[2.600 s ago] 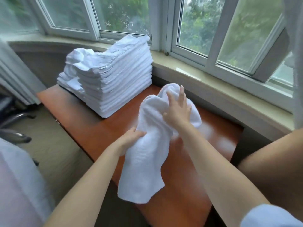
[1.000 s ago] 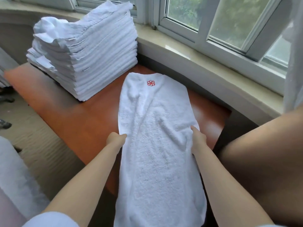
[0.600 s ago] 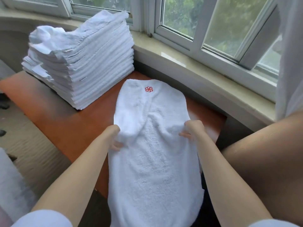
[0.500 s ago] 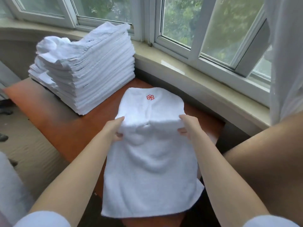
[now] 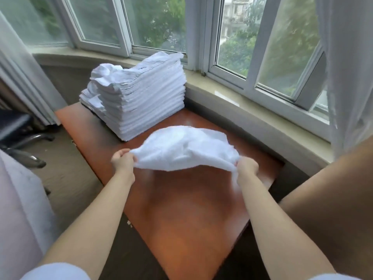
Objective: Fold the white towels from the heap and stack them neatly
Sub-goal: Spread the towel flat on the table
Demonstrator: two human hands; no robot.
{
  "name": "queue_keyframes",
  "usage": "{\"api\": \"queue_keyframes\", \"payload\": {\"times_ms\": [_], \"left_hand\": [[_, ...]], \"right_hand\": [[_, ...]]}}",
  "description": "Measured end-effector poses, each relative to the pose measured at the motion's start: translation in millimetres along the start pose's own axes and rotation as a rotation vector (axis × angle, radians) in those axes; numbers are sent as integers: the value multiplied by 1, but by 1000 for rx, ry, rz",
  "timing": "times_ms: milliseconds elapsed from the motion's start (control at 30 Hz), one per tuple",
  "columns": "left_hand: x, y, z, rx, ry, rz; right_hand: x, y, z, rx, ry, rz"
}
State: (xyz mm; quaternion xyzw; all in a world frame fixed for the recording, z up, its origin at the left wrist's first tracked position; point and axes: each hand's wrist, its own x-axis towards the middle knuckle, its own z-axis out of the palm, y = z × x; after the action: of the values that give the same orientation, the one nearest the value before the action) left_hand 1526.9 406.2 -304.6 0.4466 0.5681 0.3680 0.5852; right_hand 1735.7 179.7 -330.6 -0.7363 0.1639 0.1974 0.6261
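Note:
A white towel [image 5: 186,149], folded over, hangs in the air a little above the orange-brown table [image 5: 189,215]. My left hand [image 5: 122,160] grips its left end and my right hand [image 5: 246,166] grips its right end, so the cloth stretches between them and billows upward in the middle. A tall stack of folded white towels [image 5: 141,102] stands at the table's far left corner, its top layers rumpled on the left side.
A stone window sill [image 5: 252,110] and window frames run behind the table. A curtain [image 5: 351,67] hangs at the right and another at the left. An office chair base [image 5: 22,138] sits on the floor to the left. White fabric [image 5: 18,209] fills the near left.
The towel lay spread on the table with its end hanging over the near edge; both hands folded it over and have lifted it off the table. The view has tilted up.

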Motion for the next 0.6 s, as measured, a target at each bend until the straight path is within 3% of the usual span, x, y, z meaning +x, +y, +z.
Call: {"api": "queue_keyframes", "payload": {"times_ms": [33,100,167,267,367,433,500,600], "left_hand": [[-3,-22,-12,77,28,-94],[-9,-63,-35,159,61,-353],[-24,-93,-53,204,23,-516],[-34,-113,-63,162,29,-443],[-38,-108,-65,61,112,-270],[-38,-113,-73,113,145,-199],[-39,-125,-84,368,107,-173],[-40,-145,-90,618,-20,-191]], "right_hand": [[5,30,-12,-316,81,24],[6,79,-39,-65,121,250],[-9,105,-60,-135,25,341],[-18,111,-67,-121,12,259],[-29,98,-69,12,175,-79],[-40,100,-78,-8,297,-203],[-42,118,-90,-216,382,-120],[-49,139,-97,-580,246,141]]}}
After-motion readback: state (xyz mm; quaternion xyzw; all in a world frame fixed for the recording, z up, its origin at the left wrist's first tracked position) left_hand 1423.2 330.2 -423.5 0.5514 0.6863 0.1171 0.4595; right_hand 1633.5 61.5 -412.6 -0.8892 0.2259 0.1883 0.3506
